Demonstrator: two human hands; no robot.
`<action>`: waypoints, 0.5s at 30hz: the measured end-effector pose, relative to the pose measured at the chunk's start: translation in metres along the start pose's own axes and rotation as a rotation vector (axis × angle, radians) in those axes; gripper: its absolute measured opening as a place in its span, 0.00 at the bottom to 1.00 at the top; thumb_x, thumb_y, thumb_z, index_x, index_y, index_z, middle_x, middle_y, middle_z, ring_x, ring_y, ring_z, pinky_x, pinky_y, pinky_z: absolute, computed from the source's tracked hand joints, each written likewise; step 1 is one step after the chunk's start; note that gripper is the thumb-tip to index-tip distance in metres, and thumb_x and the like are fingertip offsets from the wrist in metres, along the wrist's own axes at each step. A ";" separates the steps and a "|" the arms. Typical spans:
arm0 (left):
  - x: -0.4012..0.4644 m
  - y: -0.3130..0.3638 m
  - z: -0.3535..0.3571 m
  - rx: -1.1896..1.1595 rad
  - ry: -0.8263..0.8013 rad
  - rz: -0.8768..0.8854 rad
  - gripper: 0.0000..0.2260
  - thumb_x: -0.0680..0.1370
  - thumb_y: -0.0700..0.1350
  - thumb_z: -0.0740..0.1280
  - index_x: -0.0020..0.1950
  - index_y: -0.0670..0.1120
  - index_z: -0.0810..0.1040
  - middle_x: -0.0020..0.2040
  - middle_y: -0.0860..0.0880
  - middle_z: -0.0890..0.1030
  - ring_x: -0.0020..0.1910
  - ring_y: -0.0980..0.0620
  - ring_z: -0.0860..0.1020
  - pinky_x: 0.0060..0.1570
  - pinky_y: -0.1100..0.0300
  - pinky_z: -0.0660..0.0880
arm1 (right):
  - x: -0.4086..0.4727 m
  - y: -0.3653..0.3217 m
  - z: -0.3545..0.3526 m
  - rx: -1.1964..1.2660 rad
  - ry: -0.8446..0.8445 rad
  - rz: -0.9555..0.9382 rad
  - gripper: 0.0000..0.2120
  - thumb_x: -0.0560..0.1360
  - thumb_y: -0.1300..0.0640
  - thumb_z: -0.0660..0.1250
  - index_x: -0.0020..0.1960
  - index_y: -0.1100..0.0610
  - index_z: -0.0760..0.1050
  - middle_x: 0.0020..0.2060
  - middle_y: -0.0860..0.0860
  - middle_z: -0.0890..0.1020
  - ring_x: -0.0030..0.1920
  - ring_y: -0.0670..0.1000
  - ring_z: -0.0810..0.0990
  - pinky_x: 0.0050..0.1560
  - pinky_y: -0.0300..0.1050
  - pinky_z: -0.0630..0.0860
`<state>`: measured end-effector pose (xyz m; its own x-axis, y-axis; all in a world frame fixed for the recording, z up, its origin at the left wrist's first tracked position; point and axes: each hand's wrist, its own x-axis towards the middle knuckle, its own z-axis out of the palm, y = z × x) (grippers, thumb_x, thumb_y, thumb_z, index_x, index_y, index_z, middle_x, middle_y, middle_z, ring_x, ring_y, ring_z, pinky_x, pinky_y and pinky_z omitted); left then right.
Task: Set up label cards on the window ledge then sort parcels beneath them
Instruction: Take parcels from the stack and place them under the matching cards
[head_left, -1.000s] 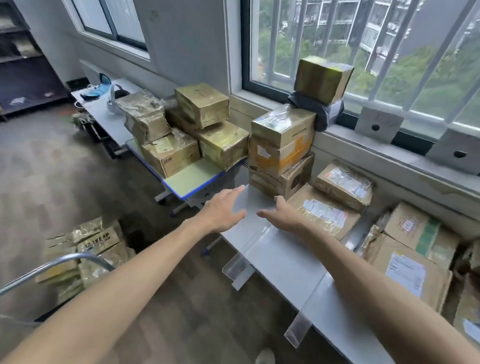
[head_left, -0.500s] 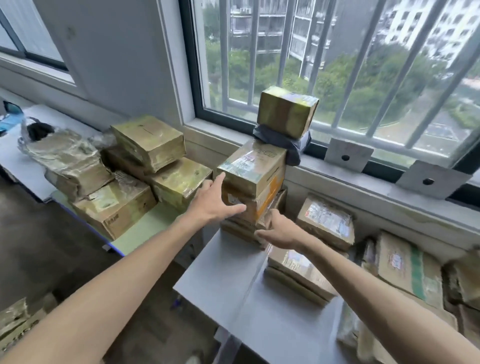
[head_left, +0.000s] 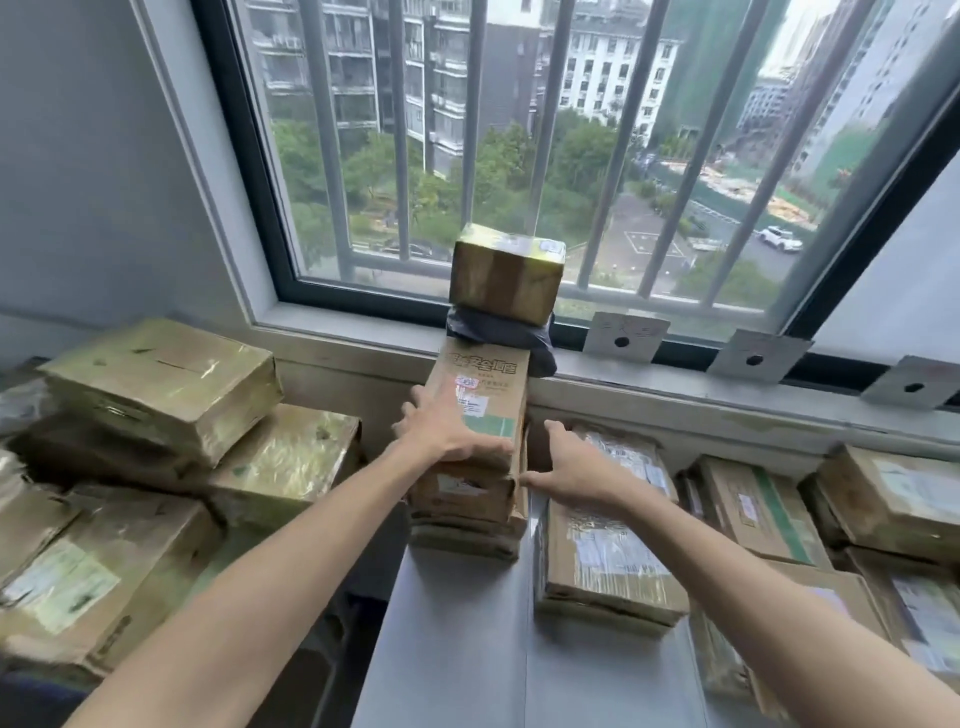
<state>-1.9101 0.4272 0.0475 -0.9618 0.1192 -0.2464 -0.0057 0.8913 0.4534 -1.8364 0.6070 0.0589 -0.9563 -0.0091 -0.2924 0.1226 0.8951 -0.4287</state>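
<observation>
Three label cards stand on the window ledge, right of centre: one, a second, a third at far right, each grey with a dark dot; any writing is too faint to read. Card setup looks at least partly done. Sorting looks under way: taped parcels lie in a row on the grey table under the cards, e.g. a flat one and another to its right. A stack of boxes stands left of the cards, with no card seen above it, and higher up a dark bag and a taped box sit at ledge level. Left hand lies flat on the top box, fingers spread, no grip. Right hand, fingers straight, touches the stack's right side, holding nothing. More parcels are piled on the left, probably unsorted, so much seems left
</observation>
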 end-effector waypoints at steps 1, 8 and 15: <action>0.002 -0.004 -0.002 -0.018 -0.008 0.020 0.62 0.56 0.73 0.76 0.79 0.56 0.44 0.74 0.41 0.58 0.72 0.36 0.62 0.69 0.38 0.65 | 0.001 -0.007 -0.001 0.010 -0.005 0.003 0.38 0.75 0.45 0.71 0.76 0.59 0.58 0.72 0.58 0.71 0.68 0.57 0.73 0.64 0.48 0.72; 0.008 -0.033 -0.014 -0.021 -0.074 0.235 0.49 0.67 0.50 0.80 0.80 0.54 0.53 0.69 0.43 0.60 0.65 0.40 0.73 0.67 0.49 0.72 | 0.014 -0.037 0.002 0.094 0.038 -0.016 0.45 0.74 0.56 0.72 0.81 0.54 0.47 0.70 0.56 0.74 0.64 0.56 0.77 0.62 0.45 0.74; -0.010 -0.034 0.000 -0.081 0.054 0.326 0.38 0.73 0.43 0.75 0.78 0.55 0.61 0.71 0.45 0.63 0.65 0.42 0.74 0.63 0.52 0.73 | -0.005 -0.033 0.007 0.156 0.149 0.029 0.29 0.76 0.58 0.70 0.74 0.56 0.64 0.67 0.54 0.77 0.62 0.52 0.78 0.58 0.39 0.72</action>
<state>-1.9003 0.3962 0.0344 -0.9295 0.3673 -0.0328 0.2851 0.7723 0.5677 -1.8342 0.5742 0.0689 -0.9790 0.0921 -0.1819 0.1792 0.8141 -0.5524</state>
